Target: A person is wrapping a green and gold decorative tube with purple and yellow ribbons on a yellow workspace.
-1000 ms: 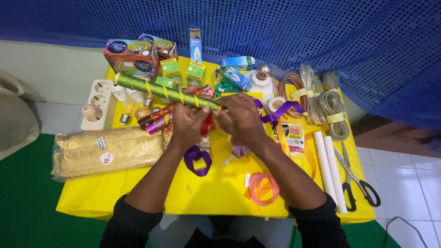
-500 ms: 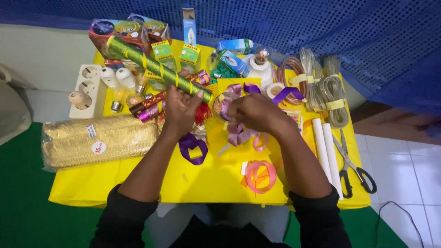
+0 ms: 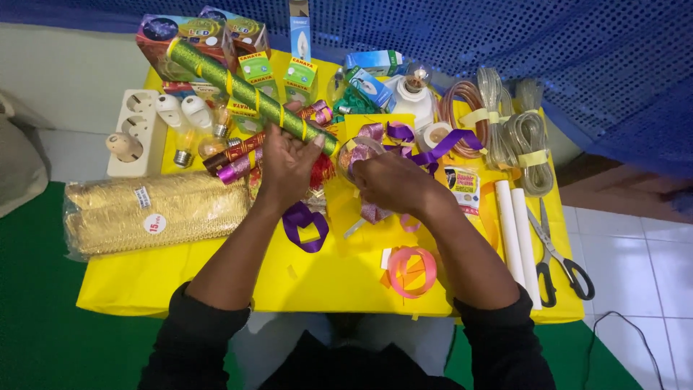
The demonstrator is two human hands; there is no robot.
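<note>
My left hand [image 3: 289,162] grips the near end of a long green glitter roll [image 3: 238,90] that slants up to the far left over the yellow table [image 3: 180,274]. My right hand [image 3: 393,180] is closed on a bundle of pink and silver ribbon [image 3: 364,148], with a purple ribbon [image 3: 440,148] trailing off to the right. A purple ribbon loop [image 3: 304,225] lies just below my left wrist, and a pink ribbon loop [image 3: 412,271] lies near my right forearm.
A gold mesh pack [image 3: 155,213] lies at the left. Light bulbs [image 3: 189,123] and a white socket strip [image 3: 133,133] sit at the far left, small boxes [image 3: 256,66] behind. Coiled cables [image 3: 516,137], two white tubes [image 3: 518,242] and scissors [image 3: 559,256] are on the right.
The green roll has swung so its far end points up to the left. My right hand shifted right and now works the pink ribbon bundle.
</note>
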